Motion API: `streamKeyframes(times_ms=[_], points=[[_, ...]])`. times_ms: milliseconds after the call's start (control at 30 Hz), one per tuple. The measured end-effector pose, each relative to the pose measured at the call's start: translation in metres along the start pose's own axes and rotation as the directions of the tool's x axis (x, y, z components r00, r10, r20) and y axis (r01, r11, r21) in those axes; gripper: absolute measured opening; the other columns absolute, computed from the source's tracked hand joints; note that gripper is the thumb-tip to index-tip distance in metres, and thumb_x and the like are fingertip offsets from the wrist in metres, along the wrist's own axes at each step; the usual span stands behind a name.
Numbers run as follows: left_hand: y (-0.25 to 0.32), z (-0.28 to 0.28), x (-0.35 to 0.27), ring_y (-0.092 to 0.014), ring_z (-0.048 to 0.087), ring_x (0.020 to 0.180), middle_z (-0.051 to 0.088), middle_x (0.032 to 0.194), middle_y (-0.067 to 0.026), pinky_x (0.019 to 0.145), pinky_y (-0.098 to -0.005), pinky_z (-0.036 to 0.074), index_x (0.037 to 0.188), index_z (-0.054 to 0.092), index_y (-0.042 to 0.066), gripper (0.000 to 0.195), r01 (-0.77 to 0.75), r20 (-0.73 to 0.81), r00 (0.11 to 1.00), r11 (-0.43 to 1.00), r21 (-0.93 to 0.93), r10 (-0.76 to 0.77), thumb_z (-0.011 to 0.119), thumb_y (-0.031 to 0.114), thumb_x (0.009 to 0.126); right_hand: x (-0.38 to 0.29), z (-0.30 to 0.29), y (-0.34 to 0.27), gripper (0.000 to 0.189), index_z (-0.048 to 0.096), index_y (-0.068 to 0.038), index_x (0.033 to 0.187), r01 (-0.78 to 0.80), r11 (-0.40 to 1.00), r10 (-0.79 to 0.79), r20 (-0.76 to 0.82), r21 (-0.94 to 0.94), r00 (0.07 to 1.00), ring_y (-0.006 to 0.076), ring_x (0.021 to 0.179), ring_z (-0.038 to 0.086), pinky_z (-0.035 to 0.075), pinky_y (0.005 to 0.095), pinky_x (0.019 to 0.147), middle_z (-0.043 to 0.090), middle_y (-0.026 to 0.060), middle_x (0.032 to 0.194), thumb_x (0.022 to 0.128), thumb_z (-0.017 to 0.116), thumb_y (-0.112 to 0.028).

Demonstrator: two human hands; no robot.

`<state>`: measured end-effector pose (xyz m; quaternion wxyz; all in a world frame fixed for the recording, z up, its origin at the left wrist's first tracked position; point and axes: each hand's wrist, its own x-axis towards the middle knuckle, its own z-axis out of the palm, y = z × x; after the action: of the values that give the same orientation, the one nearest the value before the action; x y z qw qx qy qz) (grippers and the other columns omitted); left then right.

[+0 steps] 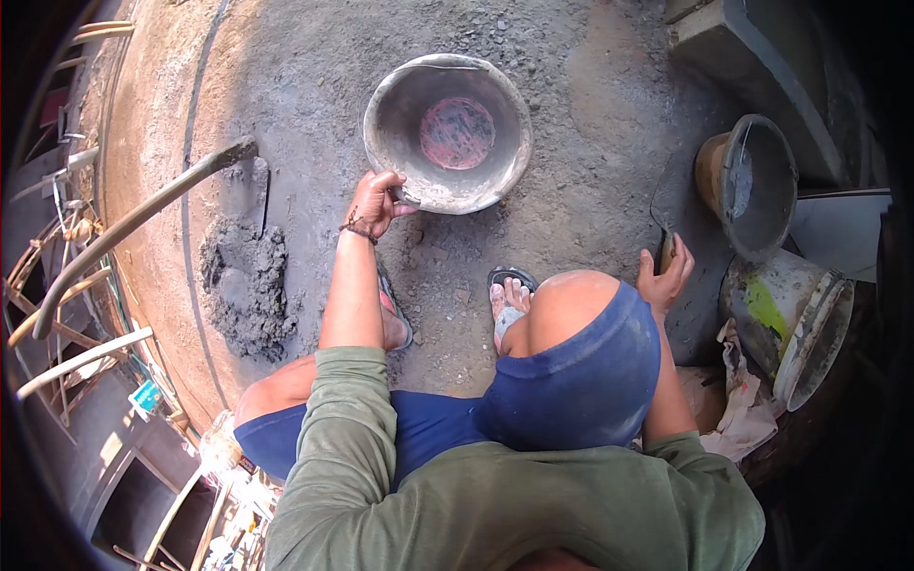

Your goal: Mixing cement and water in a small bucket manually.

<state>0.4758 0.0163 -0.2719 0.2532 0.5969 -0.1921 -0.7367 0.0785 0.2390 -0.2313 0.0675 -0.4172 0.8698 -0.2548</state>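
In the head view my left hand (377,205) grips the near left rim of a wide, mortar-stained bucket (510,160), tilted so that its hollow and reddish bottom show. My right hand (665,275) is low at the right, around the wooden handle of a trowel (668,251) whose thin blade points away and is hard to make out. To the left lies a heap of wet grey mortar (246,300). A hoe (243,189) rests with its blade at the heap's far end, and its long curved handle reaches to the lower left.
At the right a second bucket (760,207) stands tilted beside a paint-stained pail (757,307) lying on its side, with torn paper (742,421) below. A concrete block (757,64) is at the upper right. Sticks (86,360) and debris line the left edge.
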Motion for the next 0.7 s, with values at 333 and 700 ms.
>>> streamKeyframes(times_ms=[333, 700], points=[[-0.011, -0.017, -0.007, -0.03, 0.066, 0.084, 0.062, 0.089, -0.011, 0.077, -0.0534, 0.057, 0.087, 0.056, 0.0, 0.009, -0.003, 0.053, 0.998, 0.979, -0.205, 0.014, 0.058, 0.001, 0.078, -0.005, 0.028, -0.035, 0.05, 0.051, -0.004, 0.124, 0.032, 0.987, -0.067, 0.22, 0.16, 0.973, 0.0301, 0.106, 0.053, 0.043, 0.0387, 0.093, 0.053, 0.0155, 0.115, 0.077, 0.067, -0.008], [-0.02, -0.015, 0.014, -0.025, 0.064, 0.093, 0.064, 0.098, -0.0081, 0.076, -0.0446, 0.058, 0.096, 0.058, 0.008, 0.013, 0.105, 0.089, 0.991, 0.988, -0.112, -0.096, 0.06, 0.014, 0.084, -0.01, 0.02, -0.02, 0.045, 0.054, -0.002, 0.117, -0.084, 0.97, 0.037, 0.199, 0.23, 0.979, 0.0292, 0.093, 0.057, 0.046, 0.0371, 0.083, 0.056, 0.0148, 0.1, 0.075, 0.066, -0.012]])
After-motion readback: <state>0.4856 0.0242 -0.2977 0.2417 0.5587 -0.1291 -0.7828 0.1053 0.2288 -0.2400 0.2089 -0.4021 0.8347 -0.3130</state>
